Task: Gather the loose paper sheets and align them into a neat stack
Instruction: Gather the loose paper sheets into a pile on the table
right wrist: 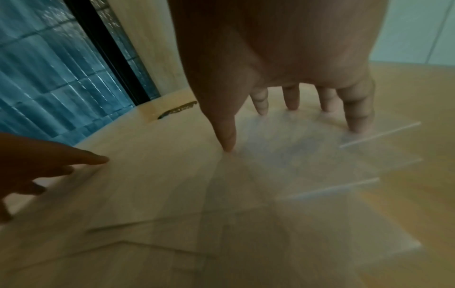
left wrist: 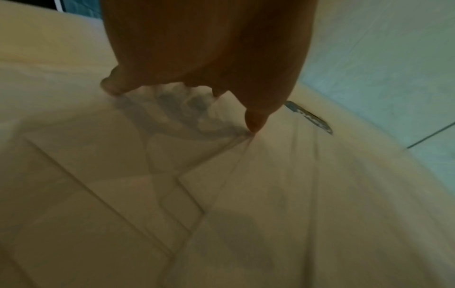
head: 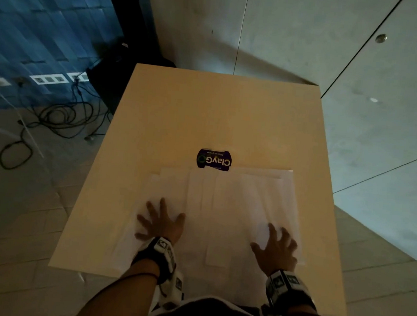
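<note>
Several loose white paper sheets (head: 223, 204) lie overlapped and fanned across the near half of the table, their edges out of line (left wrist: 152, 194) (right wrist: 320, 155). My left hand (head: 159, 222) rests on the left sheets with fingers spread, its fingertips (left wrist: 255, 124) touching the paper. My right hand (head: 275, 247) lies spread on the right sheets, with its fingertips (right wrist: 229, 144) pressing the paper. Neither hand grips anything. The left hand (right wrist: 49, 165) also shows in the right wrist view.
A dark blue printed label (head: 214, 160) lies flat just beyond the sheets, mid-table. The light wooden table (head: 206, 112) has bare surface at the far half. Cables (head: 54, 119) lie on the floor at left, below wall sockets.
</note>
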### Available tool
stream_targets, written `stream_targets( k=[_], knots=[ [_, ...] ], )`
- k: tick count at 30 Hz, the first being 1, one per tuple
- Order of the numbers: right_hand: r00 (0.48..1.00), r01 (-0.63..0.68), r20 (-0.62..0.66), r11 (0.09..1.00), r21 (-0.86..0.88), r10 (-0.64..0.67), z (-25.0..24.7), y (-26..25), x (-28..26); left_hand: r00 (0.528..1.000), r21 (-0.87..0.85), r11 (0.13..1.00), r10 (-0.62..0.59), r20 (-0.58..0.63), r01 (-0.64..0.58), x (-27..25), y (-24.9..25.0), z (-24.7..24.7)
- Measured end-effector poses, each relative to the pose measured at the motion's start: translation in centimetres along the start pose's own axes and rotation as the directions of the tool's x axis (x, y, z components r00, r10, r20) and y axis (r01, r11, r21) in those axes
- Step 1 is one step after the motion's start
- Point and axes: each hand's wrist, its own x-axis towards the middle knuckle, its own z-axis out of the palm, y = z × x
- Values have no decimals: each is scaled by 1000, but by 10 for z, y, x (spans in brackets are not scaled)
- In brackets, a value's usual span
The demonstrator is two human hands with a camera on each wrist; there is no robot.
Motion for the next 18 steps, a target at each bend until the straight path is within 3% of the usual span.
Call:
stream_targets(
  k=[4, 8, 12, 18],
  knots=[
    [997, 0, -80, 993, 120, 10, -17, 4, 4, 999, -46, 998, 32, -5, -32, -15, 17, 14],
    [988, -60, -125, 979, 196, 85, -27, 18, 18, 988, -107, 994, 7, -152, -23, -7, 9, -3],
    [998, -48, -41, 979, 198, 57, -22, 20, 22, 996, -124, 991, -49, -71, 40, 3, -5, -7],
    [998, 63, -1, 994, 95, -63, -3, 5, 4, 999, -42, 999, 30, -18, -30, -28, 15, 19]
  ],
)
